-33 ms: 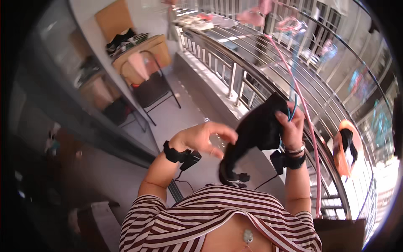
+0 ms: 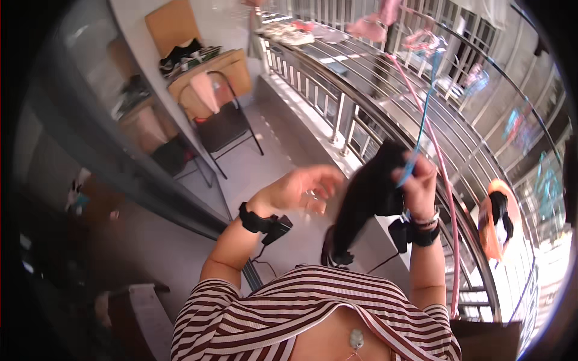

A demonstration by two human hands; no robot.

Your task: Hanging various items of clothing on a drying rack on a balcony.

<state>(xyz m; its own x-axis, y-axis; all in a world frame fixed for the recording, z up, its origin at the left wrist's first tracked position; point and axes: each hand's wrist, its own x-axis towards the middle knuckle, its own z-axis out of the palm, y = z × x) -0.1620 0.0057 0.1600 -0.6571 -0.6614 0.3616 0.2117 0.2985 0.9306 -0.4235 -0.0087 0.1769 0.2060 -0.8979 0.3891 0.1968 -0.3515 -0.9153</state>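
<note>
Top (image 2: pixel 313 292), brown-and-white stripes, fills bottom edge; pale pendant (image 2: pixel 356 338) hangs at the neckline. Brown box-like surface (image 2: pixel 489 340) at lower right, partly cut off. Both wrists wear black straps, each with a small black device; thin cables run near them.

Left hand (image 2: pixel 299 189): fingers loosely curled, gap between thumb and fingers, nothing seen in it, blurred. Sits just beside the black cloth (image 2: pixel 367 195); contact can't be told. Right hand (image 2: pixel 419 183): closed, gripping the cloth's upper right edge, blue strand (image 2: pixel 428 102) running down to the thumb. Cloth hangs in front of the chest between the two hands, narrowing toward its lower end; exact garment type unclear.

Pink pole (image 2: pixel 445 180) slants just past the right hand, on its outer side. Beyond it, metal railing (image 2: pixel 342 123) curves along the right. Orange item with a black part (image 2: pixel 486 222) by the bars, right side; kind unclear.

Left: dark-framed sliding door (image 2: pixel 150 174). Grey floor (image 2: pixel 265 162) ahead, black folding chair (image 2: pixel 226 135) on it, pink cloth (image 2: pixel 205 91) over its backrest. Behind chair, cardboard box (image 2: pixel 238 69) with dark items (image 2: pixel 182 55) on top. Far end: pale cloths (image 2: pixel 286 33) on the bars, pink laundry (image 2: pixel 370 27) hanging nearby.
</note>
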